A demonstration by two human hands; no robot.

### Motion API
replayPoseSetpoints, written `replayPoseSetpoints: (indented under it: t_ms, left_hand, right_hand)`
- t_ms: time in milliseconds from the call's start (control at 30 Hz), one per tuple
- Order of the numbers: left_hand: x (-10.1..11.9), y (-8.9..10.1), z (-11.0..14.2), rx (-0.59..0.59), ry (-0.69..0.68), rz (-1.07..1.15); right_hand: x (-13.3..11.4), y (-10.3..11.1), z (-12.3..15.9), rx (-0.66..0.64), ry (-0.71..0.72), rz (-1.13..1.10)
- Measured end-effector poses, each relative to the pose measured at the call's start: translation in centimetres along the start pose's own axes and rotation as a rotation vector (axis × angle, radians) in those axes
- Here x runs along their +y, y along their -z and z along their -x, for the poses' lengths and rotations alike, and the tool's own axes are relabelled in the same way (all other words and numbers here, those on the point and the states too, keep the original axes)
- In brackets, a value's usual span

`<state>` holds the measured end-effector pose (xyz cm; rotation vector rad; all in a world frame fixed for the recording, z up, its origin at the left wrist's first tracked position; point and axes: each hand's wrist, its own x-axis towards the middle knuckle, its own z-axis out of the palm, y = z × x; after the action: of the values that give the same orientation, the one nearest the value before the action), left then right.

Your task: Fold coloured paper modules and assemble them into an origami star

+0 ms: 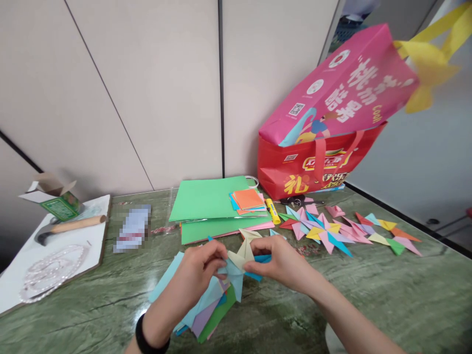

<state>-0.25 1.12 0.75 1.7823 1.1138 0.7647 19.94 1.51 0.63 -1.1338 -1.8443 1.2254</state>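
Note:
Between both hands is a cream folded paper piece [246,250] with pointed corners, joined to or overlapping a light blue folded piece [235,276]. My left hand [201,268], a black band on its wrist, pinches the light blue side. The fingers of my right hand [278,260] close on the cream side. A blue paper piece [254,275] shows just under the right fingers. Below the left hand lies a fanned stack of coloured paper [206,314]. How the two held pieces are joined is partly hidden by the fingers.
Green paper sheets [206,199] lie behind the hands, with small orange squares [249,199] and a yellow glue stick [273,211]. Several folded paper stars [324,231] lie right, before a red bag [295,169]. A hammer [73,224] and beads [55,270] rest on a white board left.

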Motion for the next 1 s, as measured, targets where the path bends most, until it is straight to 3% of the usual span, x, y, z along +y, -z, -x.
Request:
replayPoseSetpoints:
  t_ms: [200, 367, 567, 767, 1000]
  left_hand:
    - [0.4, -0.1, 0.0, 0.049, -0.027, 0.125]
    - [1.0, -0.1, -0.1, 0.081, -0.023, -0.018]
    - [0.6, -0.4, -0.2, 0.217, -0.111, -0.152]
    - [0.7, -0.5, -0.1, 0.249, -0.259, -0.283]
    - [0.6, -0.3, -0.3, 0.265, -0.351, -0.287]
  right_hand:
    - [0.2, -0.1, 0.1, -0.005, -0.009, 0.025]
    - [-0.2, -0.3, 0.3, -0.033, -0.028, 0.045]
    - [-0.3, -0.5, 0.5, -0.059, -0.027, -0.045]
    - [-0.4, -0.3, 0.4, -0.009, -0.027, -0.033]
    - [-0.6, -0.5, 0.3, 0.110, -0.017, 0.080]
